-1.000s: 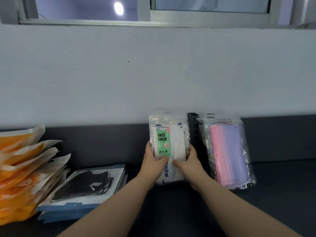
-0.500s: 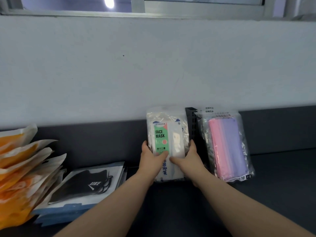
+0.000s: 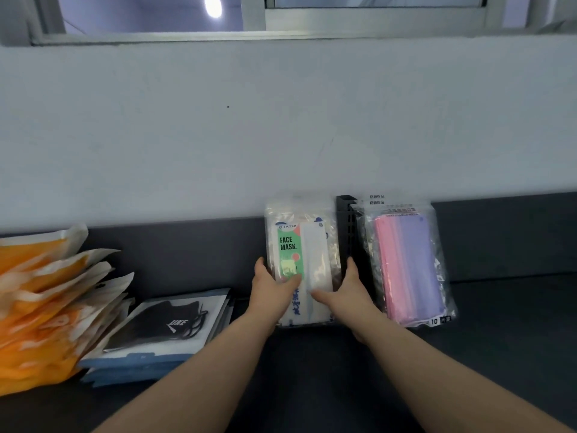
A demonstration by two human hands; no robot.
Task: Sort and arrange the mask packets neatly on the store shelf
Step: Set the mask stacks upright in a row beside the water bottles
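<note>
At the far left a pile of orange packets (image 3: 37, 304) leans on the dark shelf (image 3: 312, 379), and just beside it lies a flat stack of black mask packets (image 3: 162, 326). In the middle the left hand (image 3: 274, 292) holds the left edge of the green face mask packet (image 3: 301, 260), which stands upright against the wall. The right hand (image 3: 351, 292) seems to hold its right side; the fingers there are partly hidden. Next comes a black divider (image 3: 345, 220), then an upright pink and purple packet (image 3: 406, 267).
</note>
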